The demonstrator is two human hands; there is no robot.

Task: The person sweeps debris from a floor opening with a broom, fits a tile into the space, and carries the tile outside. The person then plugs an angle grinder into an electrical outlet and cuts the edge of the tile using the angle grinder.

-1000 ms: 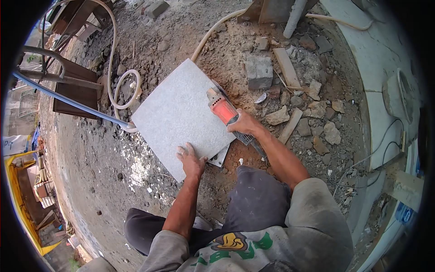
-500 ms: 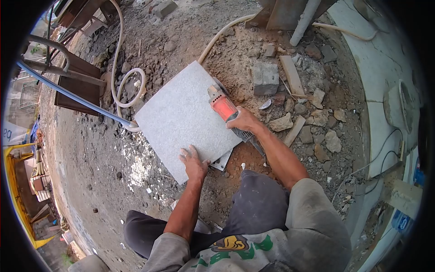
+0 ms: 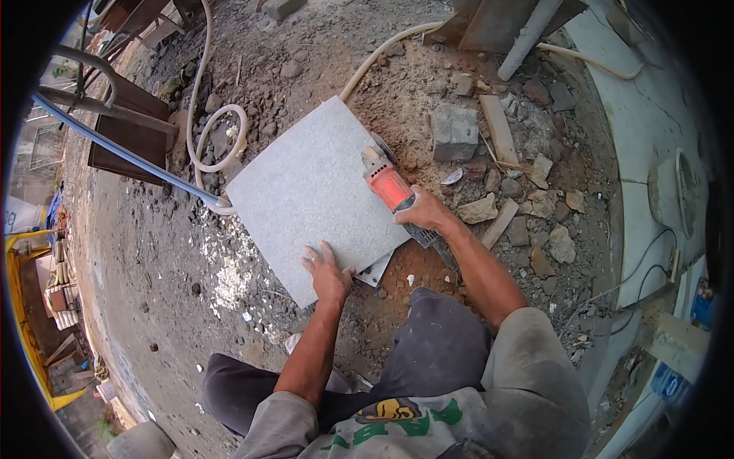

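A square light-grey tile (image 3: 306, 183) lies on the rough ground in front of my knees. On its near left corner my left hand (image 3: 329, 275) rests flat, fingers spread. My right hand (image 3: 428, 209) is wrapped round the body of a red and black angle grinder (image 3: 391, 190). The grinder's disc (image 3: 384, 148) stands at the tile's right edge; whether it touches the tile I cannot tell. Under the tile's near edge a smaller piece of tile (image 3: 375, 270) sticks out.
A pale hose (image 3: 222, 164) coils left of the tile, near a blue pipe (image 3: 130, 149). To the right lie a concrete block (image 3: 456, 131), wooden strips (image 3: 498, 130) and broken stones (image 3: 562, 243). A metal post (image 3: 524, 42) stands at the back, and a dark cable (image 3: 650, 268) runs at far right.
My right hand and the grinder have shifted slightly right and away from the tile's middle, so more of the disc shows. My left hand keeps its place on the tile.
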